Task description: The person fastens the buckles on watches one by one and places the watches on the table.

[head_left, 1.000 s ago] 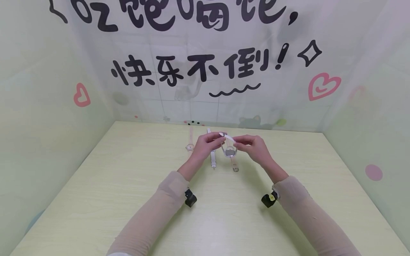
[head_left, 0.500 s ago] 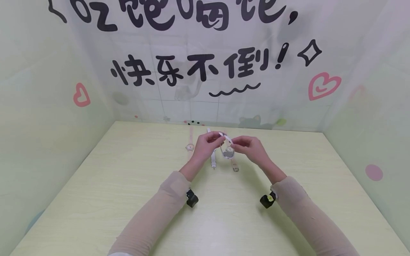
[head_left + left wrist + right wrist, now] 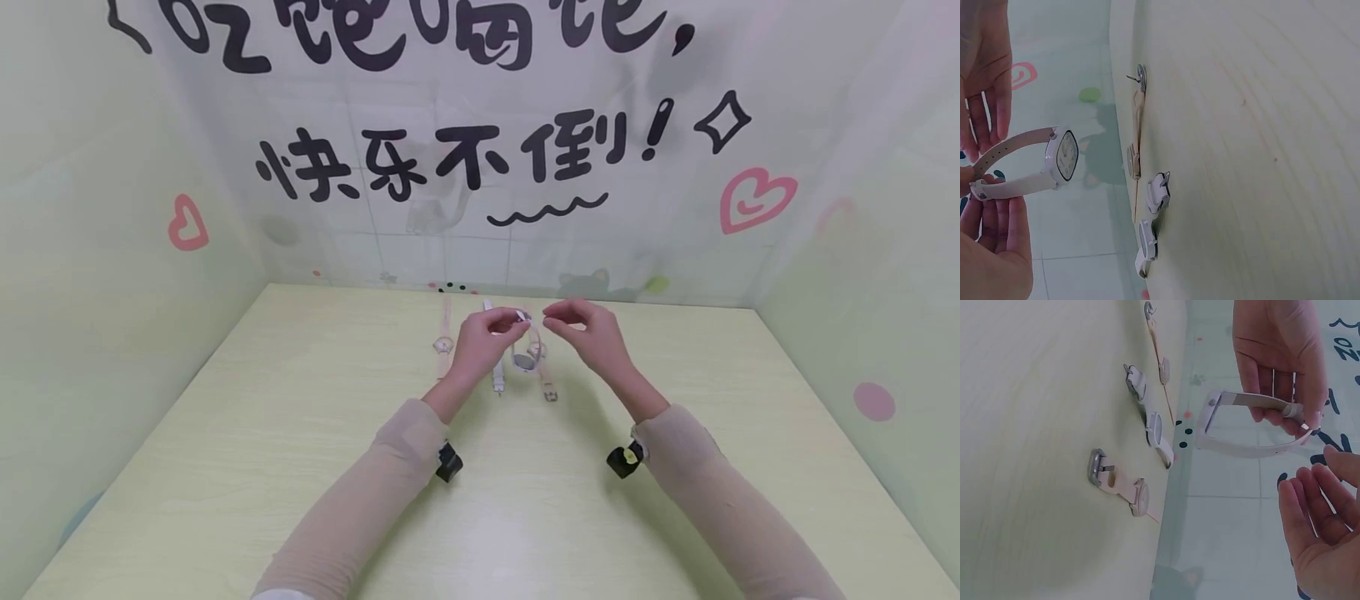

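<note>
A white watch (image 3: 527, 354) is held up off the worktop (image 3: 300, 467) by the left hand (image 3: 483, 342); its strap ends are pinched betw. thumb and curled fingers (image 3: 1285, 406), so the band forms a closed loop w/ the face hanging at the near end. In the left wrist view the watch (image 3: 1054, 164) is seen clear of the surface, dial side-on.

The right hand (image 3: 585, 333) is kept just right of the strap, not touching it; its fingers (image 3: 1329, 500) are loosely curled, nothing gripped, a small gap left to the loop.

Three more watches are laid flat in a row near the far edge: a pink one (image 3: 444, 340) at left, a white one (image 3: 498, 371) in the middle, a pink one (image 3: 546, 379) at right, partly under the raised watch. They are well apart from the side walls (image 3: 112, 275).

Wide bare worktop is left on the near side and on both flanks. The far edge meets the back wall (image 3: 465, 158) just behind the row.

Middle watch is partly hidden by the left hand in the head view. Dial details are too small to read. Forearms are cut off at the lower frame edge.
</note>
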Action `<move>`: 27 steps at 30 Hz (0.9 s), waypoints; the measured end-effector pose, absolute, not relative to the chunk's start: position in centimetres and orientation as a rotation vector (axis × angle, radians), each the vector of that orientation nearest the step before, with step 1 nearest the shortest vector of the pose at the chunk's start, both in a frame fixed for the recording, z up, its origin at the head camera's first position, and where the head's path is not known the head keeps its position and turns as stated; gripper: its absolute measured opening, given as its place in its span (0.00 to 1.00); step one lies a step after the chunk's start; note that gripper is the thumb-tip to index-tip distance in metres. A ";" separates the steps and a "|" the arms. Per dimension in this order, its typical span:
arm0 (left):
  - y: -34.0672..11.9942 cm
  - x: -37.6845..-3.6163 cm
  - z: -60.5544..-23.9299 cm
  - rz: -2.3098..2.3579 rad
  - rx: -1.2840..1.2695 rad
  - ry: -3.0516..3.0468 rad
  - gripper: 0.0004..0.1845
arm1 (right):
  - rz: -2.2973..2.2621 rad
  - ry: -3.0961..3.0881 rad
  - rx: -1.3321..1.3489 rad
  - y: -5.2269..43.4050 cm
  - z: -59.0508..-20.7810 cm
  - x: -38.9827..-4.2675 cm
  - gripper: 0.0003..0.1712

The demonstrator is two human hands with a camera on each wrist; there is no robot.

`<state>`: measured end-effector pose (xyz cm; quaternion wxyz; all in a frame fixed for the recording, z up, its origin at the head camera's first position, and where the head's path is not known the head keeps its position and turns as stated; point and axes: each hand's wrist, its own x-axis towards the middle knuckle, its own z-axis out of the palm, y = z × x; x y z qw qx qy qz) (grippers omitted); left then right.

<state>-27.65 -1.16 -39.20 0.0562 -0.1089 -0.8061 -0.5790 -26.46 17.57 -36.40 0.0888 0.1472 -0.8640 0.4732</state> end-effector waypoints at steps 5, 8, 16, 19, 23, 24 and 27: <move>-0.8 -27.7 -39.4 -1.650 -0.358 -2.473 0.13 | 1.350 -2.531 0.502 16.7 -35.6 -26.6 0.11; -0.6 -27.7 -39.3 -1.593 -0.374 -2.487 0.13 | 1.285 -2.535 0.554 16.2 -35.3 -26.8 0.09; -0.3 -27.3 -39.1 -1.492 -0.412 -2.516 0.13 | 0.975 -2.633 0.559 15.4 -35.0 -26.6 0.08; -0.3 -27.3 -39.1 -1.452 -0.410 -2.531 0.13 | 0.869 -2.642 0.547 15.2 -35.1 -26.6 0.07; -0.2 -27.2 -39.2 -1.401 -0.409 -2.550 0.14 | 0.811 -2.621 0.533 14.9 -35.3 -26.6 0.06; -0.2 -27.2 -39.2 -1.390 -0.410 -2.552 0.14 | 0.811 -2.616 0.530 14.9 -35.4 -26.6 0.06; -0.2 -27.2 -39.2 -1.374 -0.411 -2.547 0.14 | 0.843 -2.599 0.512 14.8 -35.5 -26.6 0.05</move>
